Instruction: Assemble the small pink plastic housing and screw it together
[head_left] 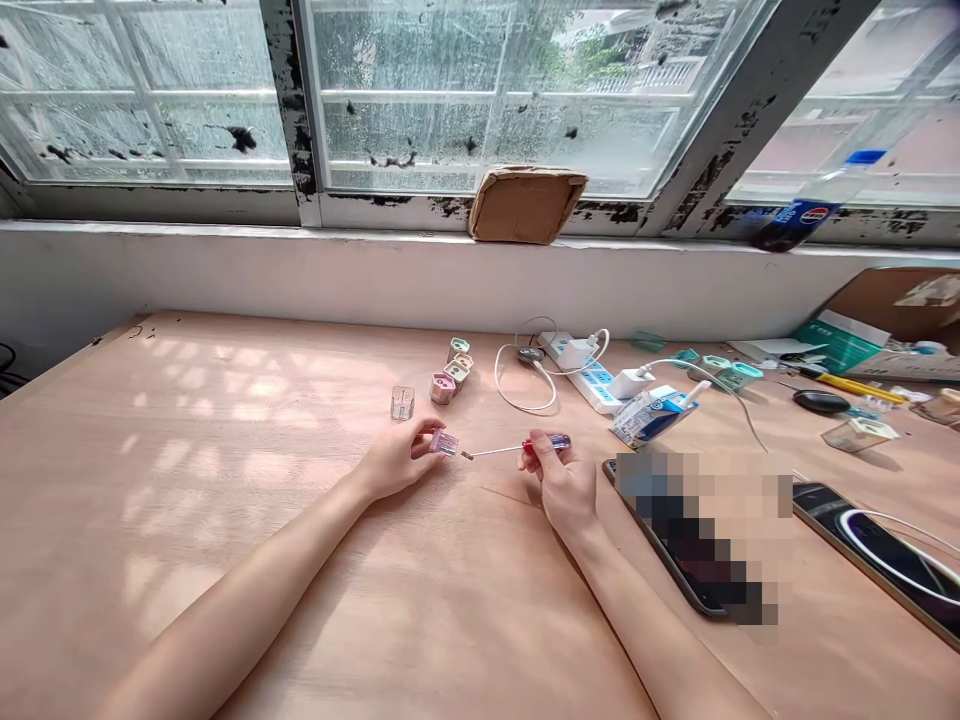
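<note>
In the middle of the frame, the left hand (397, 460) pinches a small see-through pink plastic block (445, 443). The right hand (566, 485) grips a thin metal screwdriver with a red-and-blue handle (499, 451), its tip at a tiny brownish bit (467, 456). It looks like screwdriver work, calling for steady fingers.

1. The pink plastic part (445, 443) is small and see-through. The left hand (397, 460) pinches it by its left end, so its other end sticks out to the right.
2. The screwdriver (496, 451) has a red and dark blue handle and a thin, shiny rod. The right hand (566, 485) holds the handle. The rod leans just a bit and points left, at the pink plastic part.
3. The tiny brownish piece (466, 456) sits at the screwdriver's tip, near the pink plastic part.
</note>
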